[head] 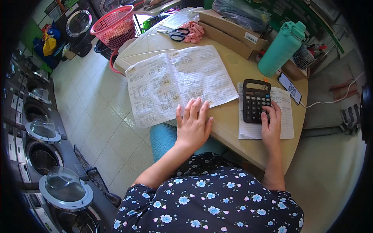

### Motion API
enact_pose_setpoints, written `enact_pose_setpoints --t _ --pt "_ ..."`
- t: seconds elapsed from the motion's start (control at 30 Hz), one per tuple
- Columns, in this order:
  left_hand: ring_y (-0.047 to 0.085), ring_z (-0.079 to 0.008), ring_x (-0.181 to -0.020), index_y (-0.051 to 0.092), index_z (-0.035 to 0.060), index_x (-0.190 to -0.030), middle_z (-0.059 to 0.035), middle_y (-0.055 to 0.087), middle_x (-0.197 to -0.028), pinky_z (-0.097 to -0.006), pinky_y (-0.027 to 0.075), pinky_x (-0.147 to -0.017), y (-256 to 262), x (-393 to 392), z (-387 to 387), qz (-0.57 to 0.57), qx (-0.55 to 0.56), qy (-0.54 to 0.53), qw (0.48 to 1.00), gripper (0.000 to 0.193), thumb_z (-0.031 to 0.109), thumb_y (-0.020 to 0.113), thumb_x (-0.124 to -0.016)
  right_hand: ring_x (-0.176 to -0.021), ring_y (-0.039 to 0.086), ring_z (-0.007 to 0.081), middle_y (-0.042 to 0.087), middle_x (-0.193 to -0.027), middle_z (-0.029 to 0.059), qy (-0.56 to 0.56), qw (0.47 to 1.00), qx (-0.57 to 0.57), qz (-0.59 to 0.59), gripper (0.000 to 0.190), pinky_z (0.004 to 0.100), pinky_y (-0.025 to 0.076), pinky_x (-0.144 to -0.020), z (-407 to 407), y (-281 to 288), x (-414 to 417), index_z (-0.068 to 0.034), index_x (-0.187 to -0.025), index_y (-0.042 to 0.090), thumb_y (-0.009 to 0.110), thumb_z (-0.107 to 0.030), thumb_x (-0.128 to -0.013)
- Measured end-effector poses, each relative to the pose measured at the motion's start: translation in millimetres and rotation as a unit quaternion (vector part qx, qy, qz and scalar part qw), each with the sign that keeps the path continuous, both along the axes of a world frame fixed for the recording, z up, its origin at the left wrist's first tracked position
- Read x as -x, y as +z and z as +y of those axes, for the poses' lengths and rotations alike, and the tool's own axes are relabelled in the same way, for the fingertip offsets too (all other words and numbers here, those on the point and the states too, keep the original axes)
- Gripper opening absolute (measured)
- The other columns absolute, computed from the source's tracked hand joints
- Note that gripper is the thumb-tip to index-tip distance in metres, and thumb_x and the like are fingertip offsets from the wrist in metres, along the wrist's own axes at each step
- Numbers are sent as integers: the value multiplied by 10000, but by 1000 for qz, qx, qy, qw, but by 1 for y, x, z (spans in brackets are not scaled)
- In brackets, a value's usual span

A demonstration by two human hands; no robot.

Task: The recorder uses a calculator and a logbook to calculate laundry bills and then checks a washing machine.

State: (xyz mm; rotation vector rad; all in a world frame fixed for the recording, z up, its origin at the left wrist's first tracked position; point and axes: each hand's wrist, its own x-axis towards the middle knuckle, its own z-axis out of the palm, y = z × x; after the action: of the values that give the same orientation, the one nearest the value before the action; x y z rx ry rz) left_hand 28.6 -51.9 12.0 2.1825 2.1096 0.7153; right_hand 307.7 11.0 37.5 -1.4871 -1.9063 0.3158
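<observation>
My left hand [193, 123] lies palm down, fingers spread, on the lower edge of an open sheet of lined paper [204, 70] covered in handwriting, which hangs partly over the table's edge. At the right, my right hand [271, 123] rests at the lower right of a black desk calculator [253, 110], with thumb and fingers over its keys; whether it grips the case cannot be told. Beneath the calculator is a lined notebook [287, 116] with writing on its page. A smartphone [290, 88] with a lit screen and a white cable lies just beyond the notebook.
The table [230, 125] also bears scissors [176, 34], a pink scrunchie [194, 31], a cardboard box [230, 32], a teal bottle [281, 49] and a mesh pen holder [303, 56]. Left of it stand a red plastic basket [115, 27] and front-loading washing machines [43, 154] with open doors.
</observation>
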Motion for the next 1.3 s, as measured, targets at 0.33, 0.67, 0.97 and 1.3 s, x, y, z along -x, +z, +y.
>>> enact_pose_setpoints --t 0.33,0.67,0.97,1.3 --pt "302 -315 -1506 485 134 -1499 -155 406 -1577 -538 140 -1251 -1 40 118 15 41 64 997 591 503 424 -1041 -1314 503 405 451 -1445 230 25 998 -22 50 173 435 404 -1120 2 -7 -2 -25 -1126 668 569 -135 -1037" --pt "295 -305 -1517 451 168 -1532 -124 383 -1611 -497 141 -1261 3 34 109 53 42 49 996 614 518 426 -1028 -1380 417 461 455 -1505 191 82 989 -113 -39 114 547 338 -1146 -4 4 16 -142 -1022 767 693 -169 -939" --pt "302 -309 -1513 458 177 -1523 -120 390 -1604 -499 159 -1256 3 33 106 61 36 53 996 601 515 437 -1027 -1424 364 463 465 -1514 149 -31 991 -95 -86 148 678 211 -1163 11 4 7 -179 -1055 770 656 -190 -963" --pt "317 -313 -1503 477 171 -1510 -127 407 -1590 -503 172 -1251 3 33 108 51 24 48 997 596 507 461 -1018 -1385 445 394 611 -1326 111 123 986 -77 -77 164 643 124 -1197 -9 14 17 -62 -707 730 756 -157 -837"
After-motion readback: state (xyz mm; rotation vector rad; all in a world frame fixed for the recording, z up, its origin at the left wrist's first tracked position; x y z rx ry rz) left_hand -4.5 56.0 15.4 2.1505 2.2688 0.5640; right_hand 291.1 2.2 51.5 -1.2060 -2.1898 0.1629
